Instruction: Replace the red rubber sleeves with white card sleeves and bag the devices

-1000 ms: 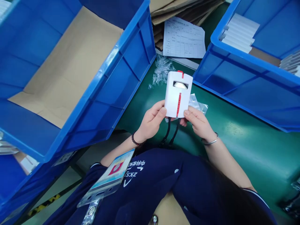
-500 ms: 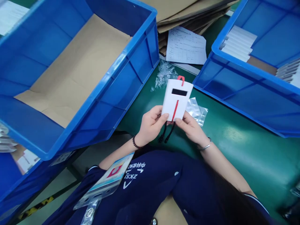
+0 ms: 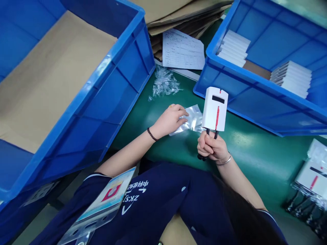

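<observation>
My right hand [image 3: 212, 146] is closed round the two black cables below a white electronic device [image 3: 213, 119]. The device stands upright above the fist; a dark window and a red strip show on its face. The cable ends stick out under the fingers. Over the clear plastic bags [image 3: 195, 117] on the green table lies my left hand [image 3: 172, 119], fingers apart and slightly bent. Its fingertips are at the bags' left part; whether they press on the plastic I cannot tell.
A blue crate [image 3: 125, 64] lined with cardboard stands at left. Another blue crate [image 3: 255, 92] at right holds stacked white parts [image 3: 291, 78]. Small clear pieces [image 3: 166, 81], a printed sheet [image 3: 182, 49] and cardboard [image 3: 184, 15] lie between. Several similar devices [image 3: 313, 177] lie at far right.
Both hands held the device before. My left hand has let go and moved onto the plastic bags; my right hand has shifted its grip to the cables and carried the device right.
</observation>
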